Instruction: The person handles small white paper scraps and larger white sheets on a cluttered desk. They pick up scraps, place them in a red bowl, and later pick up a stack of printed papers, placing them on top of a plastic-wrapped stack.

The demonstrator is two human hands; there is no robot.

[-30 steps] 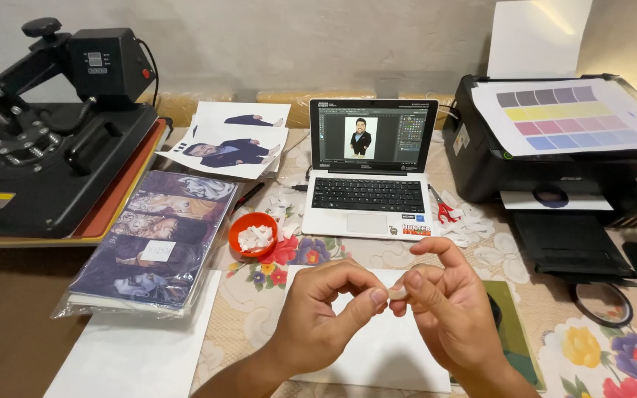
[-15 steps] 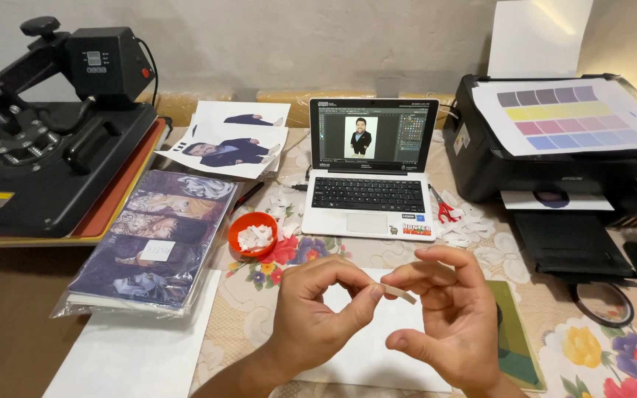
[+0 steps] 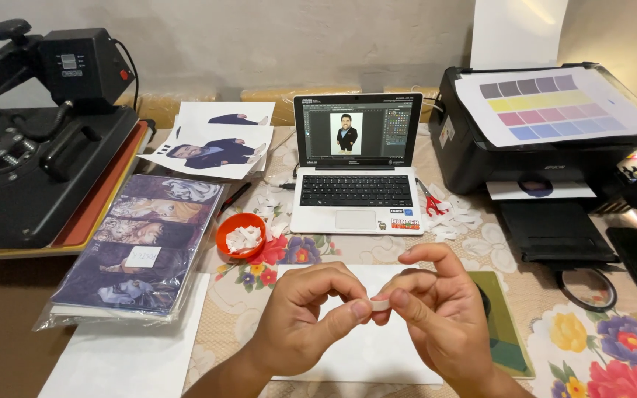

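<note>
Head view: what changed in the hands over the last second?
The right hand drew apart briefly, then closed back in; both hands again pinch the small white tape strip between fingertips. The left hand barely moved. The white sheet, laptop and orange bowl stayed put.

Plain grey wall (image 3: 274,37), floral-clothed table (image 3: 628,346)

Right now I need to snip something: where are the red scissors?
In the head view, the red scissors lie right of centre, between the laptop and the black printer, among paper scraps.
</note>
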